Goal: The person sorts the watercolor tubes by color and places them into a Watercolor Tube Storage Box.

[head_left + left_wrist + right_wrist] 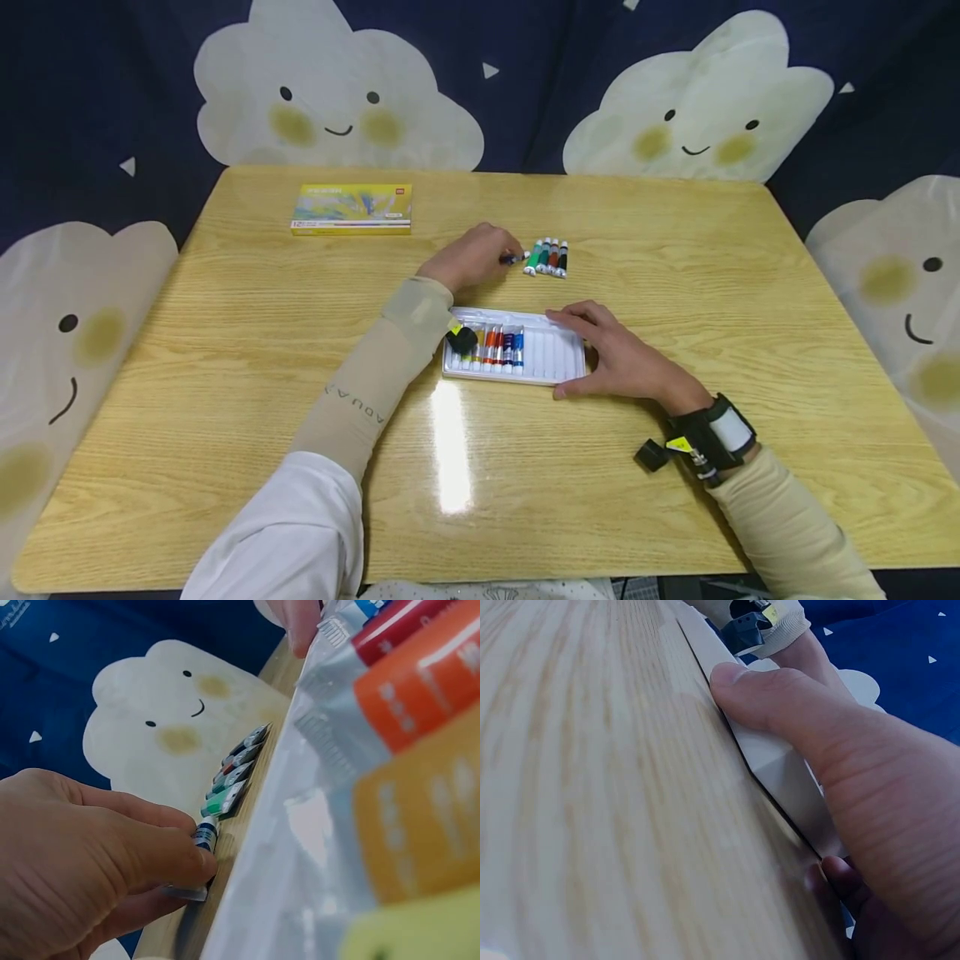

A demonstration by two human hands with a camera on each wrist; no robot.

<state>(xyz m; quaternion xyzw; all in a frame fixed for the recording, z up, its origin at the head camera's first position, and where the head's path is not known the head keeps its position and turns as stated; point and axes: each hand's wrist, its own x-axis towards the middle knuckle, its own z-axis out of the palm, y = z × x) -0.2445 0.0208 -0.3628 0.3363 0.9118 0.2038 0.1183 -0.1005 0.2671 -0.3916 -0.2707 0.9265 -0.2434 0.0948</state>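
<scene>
Between the thumb and fingers of my left hand (474, 254) is a small paint tube (205, 835) with a white cap, held low over the table just left of a row of paint tubes (552, 259) in green, dark green, brown and black. My right hand (621, 357) grips the right end of a white plastic tray (551, 354), thumb at the near edge and fingers at the far edge. Yellow, orange, red, purple and blue tubes (498, 348) lie in the tray's left slots; its right slots hold none. My left wrist and its camera cover the tray's left corner.
A yellow paint box (352, 210) lies at the back left of the wooden table (262, 333). Behind the table hangs a dark blue cloth with white clouds (697, 108). A black wrist camera (651, 456) sticks out beside my right wrist.
</scene>
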